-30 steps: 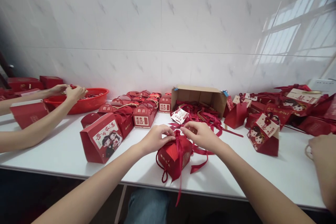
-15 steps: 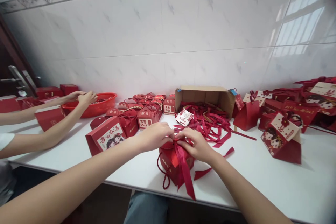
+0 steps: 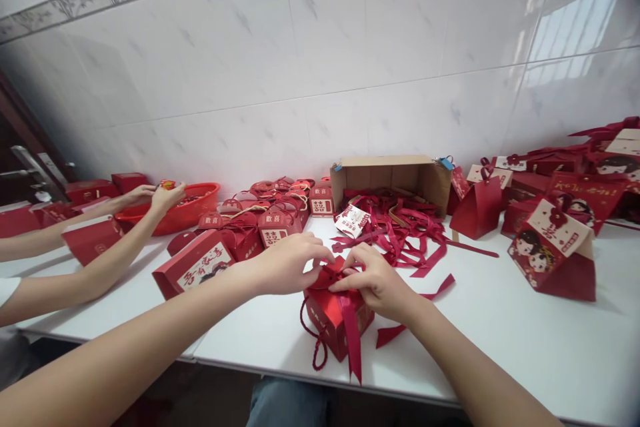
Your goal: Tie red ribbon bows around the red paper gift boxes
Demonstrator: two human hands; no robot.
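A small red gift box stands near the front edge of the white table, with a dark red ribbon hanging down its front and a cord loop at its left. My left hand and my right hand meet on top of the box, fingers pinched on the ribbon's knot. Loose ribbon ends trail to the right of the box.
A cardboard box spilling red ribbons lies behind. Finished red boxes cluster at left-centre, larger ones at right. Another person's hands reach over a red basin at far left.
The view has swung left and tilted. My hands stayed on the box top, working the ribbon closer into a knot. The other person's hands stayed at the basin.
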